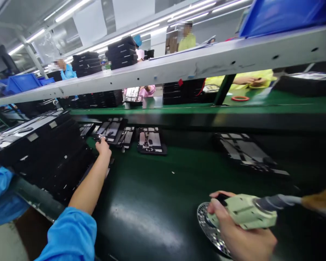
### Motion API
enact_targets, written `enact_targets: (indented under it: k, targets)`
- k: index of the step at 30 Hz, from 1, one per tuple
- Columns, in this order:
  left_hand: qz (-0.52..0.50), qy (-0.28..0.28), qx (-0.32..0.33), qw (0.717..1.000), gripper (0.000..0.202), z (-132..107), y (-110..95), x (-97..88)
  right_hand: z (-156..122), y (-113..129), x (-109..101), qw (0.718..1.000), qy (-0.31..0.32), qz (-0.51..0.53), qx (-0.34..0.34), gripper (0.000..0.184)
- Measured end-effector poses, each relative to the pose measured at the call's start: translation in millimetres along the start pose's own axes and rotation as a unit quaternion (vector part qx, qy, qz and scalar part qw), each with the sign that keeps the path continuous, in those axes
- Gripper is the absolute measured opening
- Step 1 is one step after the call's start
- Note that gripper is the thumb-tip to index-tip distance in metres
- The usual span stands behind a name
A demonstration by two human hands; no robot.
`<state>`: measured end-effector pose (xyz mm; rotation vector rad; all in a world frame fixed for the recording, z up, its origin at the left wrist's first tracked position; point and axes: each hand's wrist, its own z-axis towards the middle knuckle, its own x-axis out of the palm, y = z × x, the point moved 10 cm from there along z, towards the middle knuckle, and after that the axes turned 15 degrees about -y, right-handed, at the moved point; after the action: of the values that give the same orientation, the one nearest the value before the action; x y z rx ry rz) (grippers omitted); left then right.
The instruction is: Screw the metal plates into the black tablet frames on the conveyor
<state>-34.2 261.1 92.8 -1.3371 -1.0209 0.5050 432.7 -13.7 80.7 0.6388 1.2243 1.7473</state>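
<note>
My left hand (103,146) reaches far over the green work surface (145,192), its fingers closed on the near edge of an open tablet-like device (110,128) with bare inner parts. Beside it lie a smaller open device (126,137) and another in a black tray (151,140). At the lower right, my right hand (236,232) is wrapped round a pale green hand-held power tool (251,211) with a grey cable (278,201). A round, perforated metal disc (213,232) sits at the tool's front; whether it is attached, I cannot tell.
Stacked black trays (51,156) stand at the left. One more open device (250,152) lies at the right. A white shelf beam (157,72) crosses above, carrying blue bins (288,16). People work behind it; a red ring (240,98) lies on the far bench.
</note>
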Motion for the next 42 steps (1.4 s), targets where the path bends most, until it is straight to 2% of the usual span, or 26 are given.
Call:
enact_targets:
  k: [3, 7, 10, 12, 14, 16, 18, 19, 20, 21, 23, 24, 25, 27, 29, 31, 38, 42]
  targets:
    - [-0.024, 0.017, -0.089, 0.996, 0.026, -50.0, 29.8, -35.6, -1.1, 5.1, 3.2, 1.000, -0.007, 0.024, -0.006, 0.030]
    - [-0.028, 0.072, -0.185, 0.980, 0.008, -145.1, 69.2, -110.3, -2.8, 2.6, 3.0, 0.998, -0.029, 0.060, 0.007, 0.031]
    - [-0.008, 0.113, -0.235, 0.965, 0.021, -209.8, 88.5, -166.9, -3.2, -1.3, 4.4, 0.997, -0.036, 0.068, 0.003, 0.032]
    - [0.015, 0.149, -0.260, 0.954, 0.034, -242.6, 95.9, -196.1, -3.6, -2.4, 6.0, 0.996, -0.035, 0.083, -0.003, 0.033]
    - [0.048, 0.192, -0.280, 0.939, 0.043, -264.7, 99.7, -220.8, -4.5, -3.0, 8.2, 0.995, -0.030, 0.099, -0.007, 0.033]
    - [0.108, 0.240, -0.300, 0.917, 0.048, -276.6, 101.9, -244.7, -6.0, -2.9, 9.6, 0.993, -0.028, 0.110, -0.011, 0.032]
    - [0.210, 0.306, -0.312, 0.875, 0.054, -281.3, 102.8, -267.0, -8.0, -1.5, 9.8, 0.992, -0.029, 0.121, -0.016, 0.031]
    - [0.266, 0.350, -0.295, 0.848, 0.054, -280.9, 100.0, -273.9, -9.1, -0.4, 9.9, 0.991, -0.028, 0.126, -0.020, 0.030]
    - [0.313, 0.400, -0.248, 0.825, 0.052, -277.9, 93.2, -274.5, -10.3, 0.9, 10.1, 0.991, -0.026, 0.131, -0.023, 0.028]
    - [0.340, 0.460, -0.171, 0.802, 0.046, -275.4, 82.2, -266.8, -11.5, 2.2, 10.3, 0.990, -0.023, 0.137, -0.026, 0.027]
    - [0.325, 0.573, 0.050, 0.751, 0.032, -279.7, 49.9, -235.5, -13.5, 4.4, 10.6, 0.989, -0.017, 0.146, -0.030, 0.024]
    - [0.296, 0.613, 0.160, 0.715, 0.027, -287.5, 34.5, -220.2, -14.3, 5.3, 10.6, 0.988, -0.015, 0.152, -0.031, 0.024]
    - [0.269, 0.639, 0.251, 0.675, 0.026, -296.6, 24.1, -208.2, -14.9, 6.0, 10.4, 0.987, -0.015, 0.157, -0.032, 0.023]
    - [0.244, 0.666, 0.361, 0.606, 0.031, -310.4, 20.5, -191.9, -15.7, 6.9, 10.2, 0.986, -0.014, 0.162, -0.031, 0.022]
    - [0.243, 0.670, 0.409, 0.570, 0.033, -316.1, 27.7, -183.0, -16.3, 7.7, 10.5, 0.986, -0.012, 0.161, -0.031, 0.021]
    - [0.237, 0.672, 0.425, 0.558, 0.032, -318.2, 33.6, -181.5, -17.1, 8.8, 11.4, 0.987, -0.006, 0.159, -0.031, 0.020]
    - [0.175, 0.692, 0.410, 0.568, 0.028, -318.3, 27.5, -188.8, -19.9, 10.1, 12.1, 0.987, 0.004, 0.155, -0.038, 0.019]
    - [0.169, 0.702, 0.413, 0.555, 0.032, -317.5, 24.8, -186.6, -19.3, 9.0, 11.9, 0.988, 0.000, 0.151, -0.034, 0.020]
